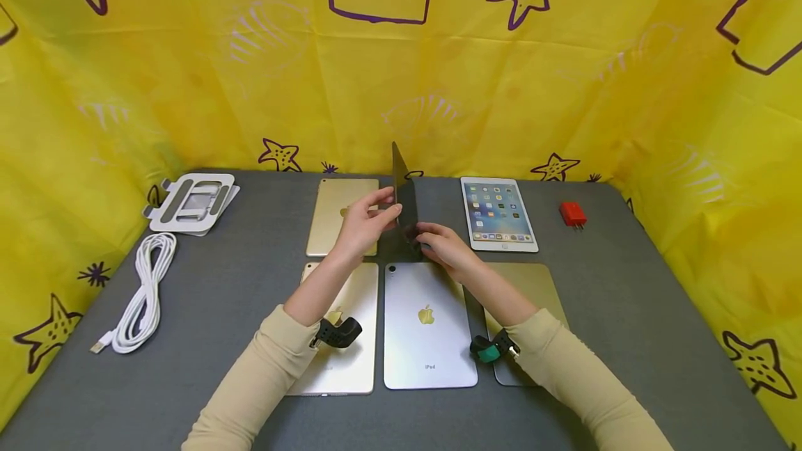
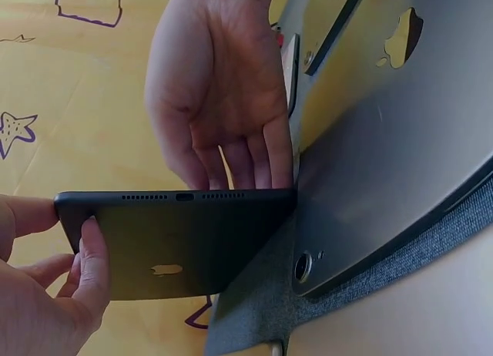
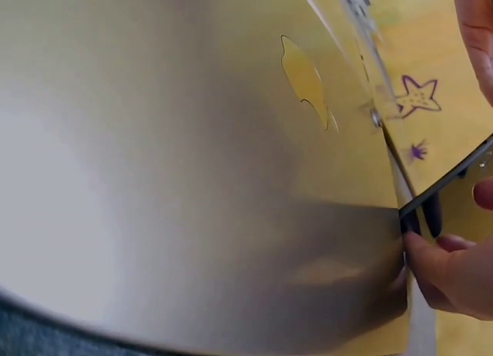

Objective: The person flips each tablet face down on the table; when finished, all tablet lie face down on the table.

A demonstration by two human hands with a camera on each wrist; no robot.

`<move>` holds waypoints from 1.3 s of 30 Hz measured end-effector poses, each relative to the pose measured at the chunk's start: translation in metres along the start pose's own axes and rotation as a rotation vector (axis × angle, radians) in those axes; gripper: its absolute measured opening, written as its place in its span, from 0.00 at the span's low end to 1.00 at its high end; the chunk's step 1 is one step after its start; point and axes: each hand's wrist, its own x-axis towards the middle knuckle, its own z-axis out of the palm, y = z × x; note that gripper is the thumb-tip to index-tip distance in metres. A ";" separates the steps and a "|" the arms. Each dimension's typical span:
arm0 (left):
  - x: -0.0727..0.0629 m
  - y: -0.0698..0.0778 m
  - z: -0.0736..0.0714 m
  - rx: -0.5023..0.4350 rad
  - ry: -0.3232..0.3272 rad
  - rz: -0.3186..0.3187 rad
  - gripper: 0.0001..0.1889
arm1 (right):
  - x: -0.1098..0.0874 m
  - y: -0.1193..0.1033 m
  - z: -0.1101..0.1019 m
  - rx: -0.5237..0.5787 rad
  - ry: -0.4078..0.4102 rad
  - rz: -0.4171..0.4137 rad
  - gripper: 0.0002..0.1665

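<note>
A dark tablet point(image 1: 406, 193) stands tilted on its long edge between both hands, its back with the apple logo facing left. With thumb and finger, my left hand point(image 1: 368, 220) pinches its upper corner, plain in the left wrist view point(image 2: 62, 283). My right hand point(image 1: 446, 246) has its fingertips point(image 3: 424, 256) against the screen side near the lower edge; in the left wrist view these fingers pass behind the tablet. Below lie a silver tablet point(image 1: 429, 339), a gold one point(image 1: 357, 298) and a darker gold one point(image 1: 529, 284), backs up.
Behind, another gold tablet point(image 1: 328, 221) lies face down and a white tablet point(image 1: 499, 211) shows a lit screen. A red charger point(image 1: 572, 214) sits at the right. On the left are a folded metal stand point(image 1: 195, 202) and a coiled white cable point(image 1: 149, 291). Yellow curtain point(image 1: 401, 75) surrounds the table.
</note>
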 end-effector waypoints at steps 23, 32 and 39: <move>0.002 -0.005 0.010 0.050 -0.008 0.002 0.25 | 0.007 -0.032 -0.005 -0.015 0.092 -0.294 0.20; 0.003 -0.005 0.014 0.039 0.003 -0.008 0.23 | 0.010 -0.050 0.000 -0.066 0.087 -0.375 0.18; 0.002 -0.007 0.016 0.026 -0.012 -0.021 0.21 | 0.011 -0.052 -0.001 -0.065 0.071 -0.371 0.21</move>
